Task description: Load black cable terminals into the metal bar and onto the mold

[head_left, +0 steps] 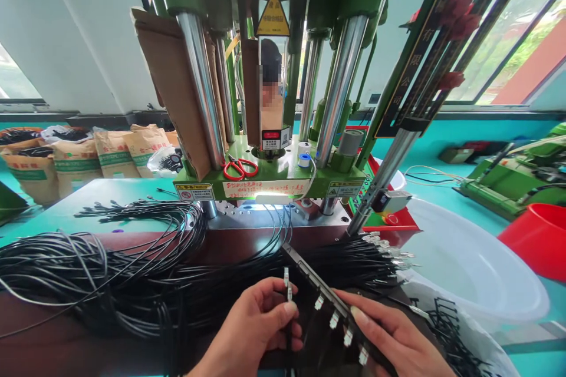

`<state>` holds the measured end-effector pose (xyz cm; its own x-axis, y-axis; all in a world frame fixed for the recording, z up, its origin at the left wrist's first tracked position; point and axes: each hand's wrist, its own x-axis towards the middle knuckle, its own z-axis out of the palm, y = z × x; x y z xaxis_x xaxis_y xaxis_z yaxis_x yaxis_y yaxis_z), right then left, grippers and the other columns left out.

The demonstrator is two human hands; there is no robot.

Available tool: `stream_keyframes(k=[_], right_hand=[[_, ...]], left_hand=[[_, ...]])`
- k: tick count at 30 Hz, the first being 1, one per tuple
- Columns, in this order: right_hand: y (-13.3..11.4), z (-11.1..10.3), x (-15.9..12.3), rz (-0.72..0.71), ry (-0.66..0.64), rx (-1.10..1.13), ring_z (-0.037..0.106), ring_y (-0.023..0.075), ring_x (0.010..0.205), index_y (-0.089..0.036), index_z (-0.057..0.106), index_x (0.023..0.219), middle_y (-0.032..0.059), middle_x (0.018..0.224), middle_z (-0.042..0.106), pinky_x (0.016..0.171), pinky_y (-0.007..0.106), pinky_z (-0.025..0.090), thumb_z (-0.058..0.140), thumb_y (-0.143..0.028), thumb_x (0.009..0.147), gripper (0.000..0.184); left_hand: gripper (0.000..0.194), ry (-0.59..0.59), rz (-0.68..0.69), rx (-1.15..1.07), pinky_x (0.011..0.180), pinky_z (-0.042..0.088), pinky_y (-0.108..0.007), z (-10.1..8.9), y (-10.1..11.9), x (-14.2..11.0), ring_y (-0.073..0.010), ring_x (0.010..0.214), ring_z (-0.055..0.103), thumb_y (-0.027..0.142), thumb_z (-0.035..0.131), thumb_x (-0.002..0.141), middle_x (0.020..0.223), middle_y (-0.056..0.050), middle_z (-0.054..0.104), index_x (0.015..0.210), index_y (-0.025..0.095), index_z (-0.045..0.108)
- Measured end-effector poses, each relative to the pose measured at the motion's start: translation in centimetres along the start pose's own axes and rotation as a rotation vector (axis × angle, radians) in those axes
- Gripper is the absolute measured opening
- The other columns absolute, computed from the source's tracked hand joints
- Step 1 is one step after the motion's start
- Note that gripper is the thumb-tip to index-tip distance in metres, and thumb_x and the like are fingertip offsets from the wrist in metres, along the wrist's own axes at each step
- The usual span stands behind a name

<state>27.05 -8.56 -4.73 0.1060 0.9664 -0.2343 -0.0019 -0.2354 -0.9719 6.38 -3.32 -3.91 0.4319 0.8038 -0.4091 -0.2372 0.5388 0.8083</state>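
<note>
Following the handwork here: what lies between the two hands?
Between the left hand and right hand, the head view shows part of a dark bar with silver connectors along one edge.

The fingers (pixel 282 313) of the left hand (pixel 263 323) hide part of the wire (pixel 289 337) below the metal plug (pixel 286 277). The right hand (pixel 393 336) covers some of the dark bar (pixel 321 285), whose near end is out of sight. The top edge cuts off the green press (pixel 278 171), the right edge the red tub (pixel 539 241). The warning label's (pixel 194 191) finest print is too small to read.
</note>
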Motion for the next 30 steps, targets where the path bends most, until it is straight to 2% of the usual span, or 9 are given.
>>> stream_keyframes(k=[2,5,8,11,20,24,30], right_hand=[[-0.1,0.0,0.0,0.015,-0.038,-0.014,0.06,0.0139,0.058,-0.025,0.071,0.112,0.0052,0.083,0.07,0.045,0.019,0.048,0.065,-0.057,0.077,0.048],[-0.1,-0.1,0.0,0.051,-0.094,-0.041,0.051,0.0104,0.041,-0.026,0.067,0.119,0.0045,0.074,0.068,0.033,0.02,0.04,0.062,-0.059,0.077,0.054],[0.0,-0.2,0.1,0.038,-0.094,-0.045,0.052,0.0114,0.043,-0.027,0.067,0.119,0.0056,0.077,0.069,0.036,0.021,0.043,0.061,-0.061,0.077,0.054],[0.1,-0.3,0.2,0.025,-0.103,-0.049,0.054,0.0125,0.045,-0.027,0.068,0.117,0.0058,0.076,0.068,0.036,0.021,0.044,0.06,-0.063,0.076,0.055],[0.8,-0.3,0.4,-0.004,-0.153,-0.058,0.048,0.0064,0.047,-0.026,0.066,0.12,0.0047,0.084,0.065,0.034,0.014,0.033,0.056,-0.056,0.083,0.049],[0.8,-0.1,0.4,0.035,-0.176,-0.107,0.037,0.0018,0.038,-0.026,0.063,0.124,0.0034,0.08,0.063,0.031,0.013,0.026,0.054,-0.058,0.084,0.052],[0.3,0.0,0.1,0.048,-0.139,-0.153,0.037,0.001,0.035,-0.028,0.066,0.118,-0.0007,0.071,0.058,0.031,0.013,0.025,0.056,-0.061,0.081,0.051]], left_hand=[[0.036,0.057,-0.009,0.036,0.058,0.048,-0.026,0.3,-0.2,0.2,-0.0105,0.058,0.055,0.029,0.073,0.071,0.072,0.001,0.056,0.1,0.014,0.058],[0.026,0.085,0.022,0.082,0.047,0.042,-0.022,0.9,-0.4,0.7,-0.0081,0.051,0.05,0.029,0.07,0.071,0.068,0.001,0.056,0.087,0.014,0.057],[0.021,0.092,0.024,0.118,0.043,0.036,-0.019,1.3,-0.5,1.0,-0.0059,0.047,0.045,0.029,0.068,0.071,0.064,0.001,0.056,0.077,0.013,0.054],[0.021,0.092,0.02,0.127,0.043,0.034,-0.018,1.5,-0.4,1.0,-0.0051,0.047,0.044,0.028,0.068,0.071,0.063,0.001,0.056,0.078,0.012,0.056],[0.022,0.086,0.004,0.124,0.043,0.034,-0.018,1.5,-0.2,1.1,-0.005,0.048,0.045,0.028,0.067,0.071,0.066,0.0,0.057,0.078,0.009,0.058],[0.021,0.084,0.011,0.115,0.042,0.035,-0.017,1.6,-0.1,1.3,-0.0049,0.048,0.044,0.027,0.068,0.07,0.064,0.0,0.057,0.076,0.009,0.058],[0.021,0.076,0.002,0.086,0.044,0.039,-0.019,1.4,-0.2,1.4,-0.0062,0.049,0.048,0.026,0.07,0.07,0.065,-0.001,0.059,0.075,0.01,0.058]])
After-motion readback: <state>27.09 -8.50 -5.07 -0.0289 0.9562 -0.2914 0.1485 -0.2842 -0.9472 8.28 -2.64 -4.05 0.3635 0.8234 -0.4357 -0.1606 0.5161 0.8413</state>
